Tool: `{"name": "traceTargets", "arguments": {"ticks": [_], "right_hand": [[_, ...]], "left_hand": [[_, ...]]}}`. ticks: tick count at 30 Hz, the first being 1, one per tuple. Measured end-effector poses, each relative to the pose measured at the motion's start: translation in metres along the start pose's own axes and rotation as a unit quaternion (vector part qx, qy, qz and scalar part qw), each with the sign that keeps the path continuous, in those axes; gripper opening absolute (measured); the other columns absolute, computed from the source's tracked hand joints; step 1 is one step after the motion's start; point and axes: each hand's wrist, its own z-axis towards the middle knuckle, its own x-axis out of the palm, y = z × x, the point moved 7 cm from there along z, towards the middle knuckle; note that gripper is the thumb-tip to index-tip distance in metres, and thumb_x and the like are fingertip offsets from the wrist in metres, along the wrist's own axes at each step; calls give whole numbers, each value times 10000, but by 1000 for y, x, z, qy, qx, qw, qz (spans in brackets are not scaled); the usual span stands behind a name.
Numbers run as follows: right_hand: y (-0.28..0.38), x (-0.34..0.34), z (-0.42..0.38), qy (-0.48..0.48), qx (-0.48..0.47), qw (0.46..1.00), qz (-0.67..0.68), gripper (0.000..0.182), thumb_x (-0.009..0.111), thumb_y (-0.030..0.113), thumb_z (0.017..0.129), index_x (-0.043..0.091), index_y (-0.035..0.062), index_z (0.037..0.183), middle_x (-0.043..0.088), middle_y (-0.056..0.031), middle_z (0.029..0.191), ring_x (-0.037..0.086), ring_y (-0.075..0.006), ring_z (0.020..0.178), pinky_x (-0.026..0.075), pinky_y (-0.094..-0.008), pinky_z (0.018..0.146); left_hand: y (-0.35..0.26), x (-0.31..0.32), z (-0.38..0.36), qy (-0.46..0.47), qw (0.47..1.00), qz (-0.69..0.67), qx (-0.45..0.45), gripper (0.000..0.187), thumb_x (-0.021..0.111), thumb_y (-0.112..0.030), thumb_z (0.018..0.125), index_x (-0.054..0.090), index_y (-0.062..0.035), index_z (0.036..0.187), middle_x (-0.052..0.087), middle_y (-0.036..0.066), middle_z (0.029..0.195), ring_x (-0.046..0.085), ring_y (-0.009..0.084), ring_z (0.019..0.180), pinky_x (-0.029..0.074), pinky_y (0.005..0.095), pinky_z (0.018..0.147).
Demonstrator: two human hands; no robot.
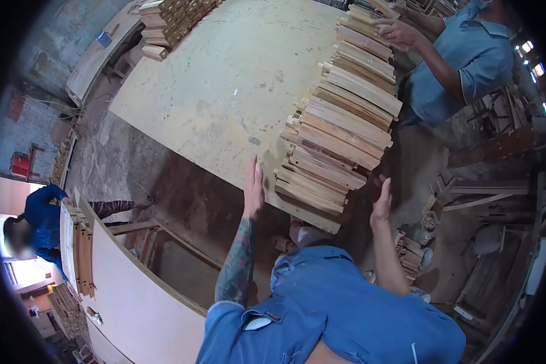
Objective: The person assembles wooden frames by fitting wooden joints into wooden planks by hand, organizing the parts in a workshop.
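Note:
My left hand is held up near the front edge of the pale table, fingers stretched out and nothing in it. On the other side of a long row of wooden slats, my right hand is also raised, fingers apart and holding nothing. The slats lie side by side along the table's right edge, with tenon-like cut ends on the left. Closest to both hands is the front slat group, which neither hand appears to touch.
The worn table top carries stacked wood blocks at its far left. A co-worker handles a slat at the far right end of the row. Another person bends at a second table. Wood pieces lie on the right.

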Motion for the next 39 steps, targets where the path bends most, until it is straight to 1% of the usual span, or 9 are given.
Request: {"name": "traceTargets", "arguments": {"ticks": [3, 8, 10, 14, 19, 26, 28, 30, 39], "right_hand": [[-35, 22, 10, -54, -8, 995, 78, 721, 338, 587, 994, 273, 101, 1523, 298, -70, 1559, 241, -216, 1442, 160, -363, 1181], [33, 68, 26, 39, -3, 978, 205, 812, 292, 664, 963, 160, 122, 1554, 168, -42, 1611, 154, -209, 1476, 124, -361, 1192], [37, 74, 29, 43, 37, 980, 192, 810, 285, 683, 955, 181, 145, 1552, 215, -42, 1596, 190, -211, 1465, 149, -364, 1186], [36, 90, 29, 99, 51, 954, 279, 729, 280, 633, 984, 205, 179, 1550, 266, -43, 1579, 229, -218, 1455, 190, -357, 1174], [11, 43, 62, 81, 27, 994, 73, 811, 407, 668, 935, 325, 91, 1499, 341, -42, 1538, 294, -194, 1422, 261, -356, 1147], [74, 62, 52, 5, 53, 985, 163, 911, 400, 733, 893, 219, 118, 1541, 219, -111, 1591, 268, -233, 1442, 258, -372, 1153], [91, 70, 59, -11, 43, 986, 163, 917, 396, 735, 893, 208, 116, 1543, 212, -113, 1593, 267, -237, 1443, 258, -373, 1153], [95, 72, 60, -31, 44, 985, 164, 923, 393, 738, 892, 197, 114, 1545, 206, -116, 1595, 266, -241, 1443, 258, -375, 1153], [109, 50, 114, -67, 16, 985, 157, 965, 371, 751, 890, 115, 99, 1553, 143, -128, 1609, 245, -269, 1451, 244, -379, 1160]], "left_hand": [[-20, 24, 65, 65, 996, -54, -17, 756, 330, -588, 971, 256, -74, 1520, 351, 170, 1480, 327, 272, 1334, 241, 399, 1083], [-53, 67, 151, 184, 971, -141, -59, 902, 187, -776, 901, 177, -155, 1555, 121, 156, 1612, 57, 349, 1486, 9, 532, 1168], [-49, 94, 157, 217, 948, -169, -158, 922, 200, -797, 885, 150, -171, 1560, 122, 179, 1608, 89, 321, 1486, 32, 520, 1168], [-44, 136, 142, 234, 952, -179, -81, 854, 242, -690, 958, 84, -106, 1560, 128, 165, 1608, 127, 265, 1483, 95, 416, 1183], [-22, 137, 166, 275, 936, -215, -49, 831, 218, -666, 972, 61, -100, 1559, 47, 126, 1625, 97, 283, 1487, 58, 414, 1191], [-8, 173, 209, 526, 771, -340, -112, 911, 245, -741, 925, 37, -122, 1561, 37, 109, 1627, 38, 248, 1495, 65, 408, 1191], [-90, 165, 166, 394, 834, -329, -204, 805, 312, -642, 976, 202, -80, 1541, 201, 137, 1590, 162, 236, 1473, 127, 362, 1190], [-95, 161, 167, 401, 830, -316, -223, 849, 332, -666, 958, 167, -77, 1547, 159, 139, 1602, 146, 242, 1478, 117, 364, 1190], [-125, 201, 268, 342, 894, -289, -20, 818, 205, -638, 988, 53, -62, 1548, 9, 118, 1625, -18, 212, 1497, -2, 358, 1197]]}}
